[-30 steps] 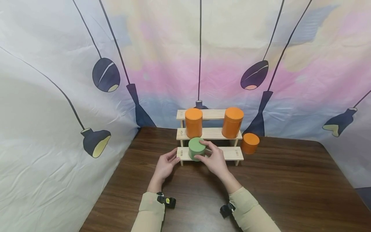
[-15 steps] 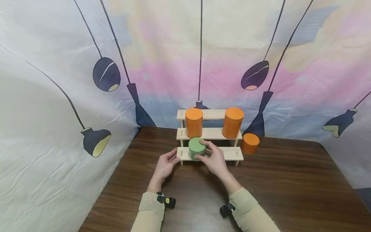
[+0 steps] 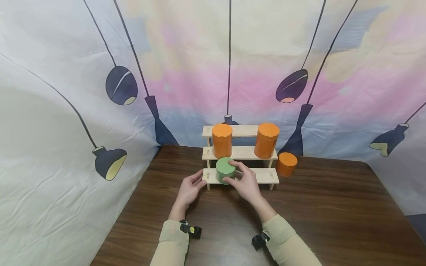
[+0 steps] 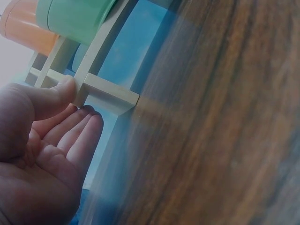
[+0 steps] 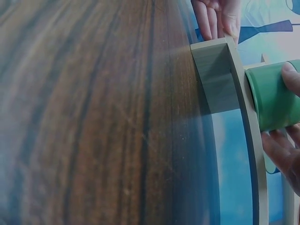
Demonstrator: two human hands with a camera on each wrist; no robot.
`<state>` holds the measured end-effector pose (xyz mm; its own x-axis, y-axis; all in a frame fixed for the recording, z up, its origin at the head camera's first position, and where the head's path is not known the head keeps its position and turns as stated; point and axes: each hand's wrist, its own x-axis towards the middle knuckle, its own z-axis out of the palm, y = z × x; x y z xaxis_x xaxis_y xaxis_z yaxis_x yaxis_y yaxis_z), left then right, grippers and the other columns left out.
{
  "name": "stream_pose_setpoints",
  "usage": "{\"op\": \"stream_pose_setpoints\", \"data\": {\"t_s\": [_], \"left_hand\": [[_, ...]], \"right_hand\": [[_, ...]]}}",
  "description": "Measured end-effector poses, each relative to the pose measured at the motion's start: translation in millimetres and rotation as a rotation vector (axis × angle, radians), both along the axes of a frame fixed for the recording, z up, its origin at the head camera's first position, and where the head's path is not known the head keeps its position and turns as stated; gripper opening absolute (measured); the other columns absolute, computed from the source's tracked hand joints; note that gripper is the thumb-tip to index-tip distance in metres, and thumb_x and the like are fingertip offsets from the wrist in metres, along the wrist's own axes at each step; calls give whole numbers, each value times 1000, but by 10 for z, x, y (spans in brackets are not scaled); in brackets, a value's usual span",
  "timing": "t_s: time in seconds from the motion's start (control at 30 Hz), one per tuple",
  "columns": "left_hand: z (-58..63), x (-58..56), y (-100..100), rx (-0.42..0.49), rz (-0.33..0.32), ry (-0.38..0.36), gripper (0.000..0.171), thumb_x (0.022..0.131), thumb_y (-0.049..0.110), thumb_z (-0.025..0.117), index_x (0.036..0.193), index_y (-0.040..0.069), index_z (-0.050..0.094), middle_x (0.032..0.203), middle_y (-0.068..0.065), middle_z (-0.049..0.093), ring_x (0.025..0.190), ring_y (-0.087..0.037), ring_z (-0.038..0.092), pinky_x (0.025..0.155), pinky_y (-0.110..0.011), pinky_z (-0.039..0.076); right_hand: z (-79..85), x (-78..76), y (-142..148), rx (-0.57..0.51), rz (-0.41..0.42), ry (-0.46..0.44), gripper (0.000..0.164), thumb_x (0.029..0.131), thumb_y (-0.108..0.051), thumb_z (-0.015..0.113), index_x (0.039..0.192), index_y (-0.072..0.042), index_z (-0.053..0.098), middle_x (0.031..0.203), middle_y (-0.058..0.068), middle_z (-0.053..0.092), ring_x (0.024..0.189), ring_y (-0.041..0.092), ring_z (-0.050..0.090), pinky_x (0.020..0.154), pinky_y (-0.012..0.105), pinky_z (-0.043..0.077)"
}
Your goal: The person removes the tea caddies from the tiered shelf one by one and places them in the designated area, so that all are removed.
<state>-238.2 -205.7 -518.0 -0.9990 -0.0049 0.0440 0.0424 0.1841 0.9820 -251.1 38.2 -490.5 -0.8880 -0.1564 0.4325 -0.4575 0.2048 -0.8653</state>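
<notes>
A green round tin point(image 3: 225, 170) stands upright on the left part of the lowest tier of a three-tier wooden display stand point(image 3: 263, 176). My right hand point(image 3: 246, 181) grips the tin from the right, thumb on its near side and fingers on lid and far side; the right wrist view shows the tin's base point(image 5: 267, 101) against the board. At the left end of that tier, my left hand point(image 3: 190, 190) holds the board's end between thumb and fingers. In the left wrist view, the thumb point(image 4: 64, 89) lies at the board's corner, fingers curving below it.
Two tall orange tins, left point(image 3: 222, 142) and right point(image 3: 266, 142), stand on the middle tier. A shorter orange tin point(image 3: 287, 164) is on the brown wooden table point(image 3: 332, 214) just right of the stand. Behind hangs a printed cloth point(image 3: 259, 55) with painted lamps.
</notes>
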Motion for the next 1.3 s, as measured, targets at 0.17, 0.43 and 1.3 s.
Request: {"op": "stream_pose_setpoints", "data": {"t_s": [0.17, 0.43, 1.3], "left_hand": [[1, -2, 2, 0, -1, 2, 50, 104, 1, 66, 153, -1, 56, 157, -16, 55, 142, -32, 56, 112, -38, 51], [-2, -8, -4, -10, 4, -2, 50, 104, 2, 66, 153, 0, 56, 157, -16, 55, 142, -32, 56, 112, -39, 51], [15, 15, -5, -9, 4, 0, 51, 103, 1, 67, 153, 0, 56, 157, -17, 55, 142, -32, 55, 110, -37, 52]], "right_hand": [[11, 8, 0, -9, 0, -15, 65, 77, -6, 97, 136, -11, 70, 142, 13, 67, 126, 34, 69, 97, 48, 63], [20, 4, 6, -11, 6, -19, 64, 78, -6, 97, 136, -11, 70, 142, 13, 67, 127, 33, 68, 98, 49, 62], [47, 54, 30, 17, -8, -30, 65, 79, -8, 97, 138, -13, 71, 145, 12, 66, 122, 38, 70, 99, 55, 61]]}}
